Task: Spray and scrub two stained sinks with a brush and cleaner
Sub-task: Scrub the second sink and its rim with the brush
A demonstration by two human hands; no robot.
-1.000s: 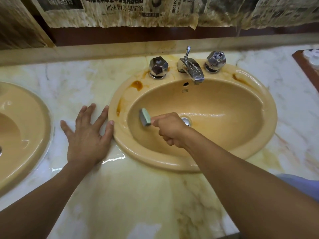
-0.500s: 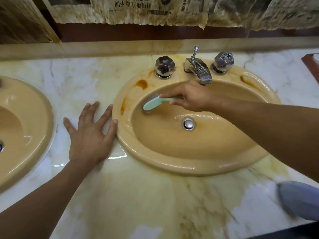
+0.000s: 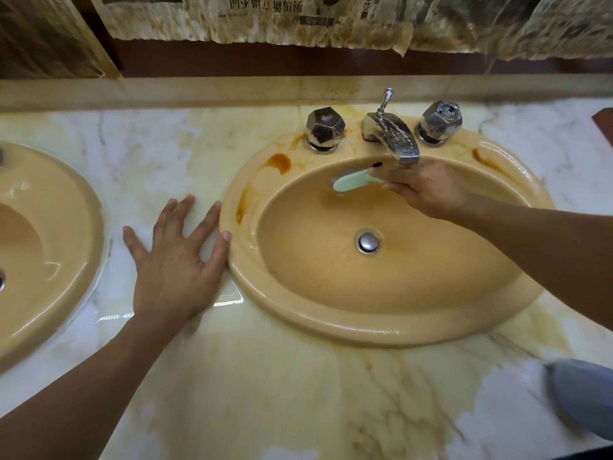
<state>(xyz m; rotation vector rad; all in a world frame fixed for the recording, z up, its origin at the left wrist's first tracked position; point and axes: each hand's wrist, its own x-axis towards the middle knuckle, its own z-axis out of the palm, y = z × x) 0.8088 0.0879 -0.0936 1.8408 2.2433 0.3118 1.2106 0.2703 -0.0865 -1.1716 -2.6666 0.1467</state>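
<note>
A tan oval sink (image 3: 331, 320) fills the middle of the head view, with brown stains (image 3: 280, 162) on its left rim and another on the right rim. My right hand (image 3: 428, 189) grips a pale green brush (image 3: 351, 181) against the bowl's back wall, just under the chrome spout (image 3: 396, 142). My left hand (image 3: 175, 257) rests flat with spread fingers on the marble counter, its thumb touching the sink's left rim. A second tan sink (image 3: 76, 247) lies at the far left, partly cut off.
Two faceted chrome knobs (image 3: 323, 127) (image 3: 439, 121) flank the spout. A chrome drain plug (image 3: 368, 242) sits at the bowl's bottom. Stained marble counter (image 3: 265, 393) spreads in front. Old newspaper (image 3: 265, 18) hangs on the wall. A grey-blue object (image 3: 583, 393) lies at the lower right.
My right hand has carried the brush from the bowl's left side up and rightward along the back wall to under the spout. My left hand has stayed on the counter.
</note>
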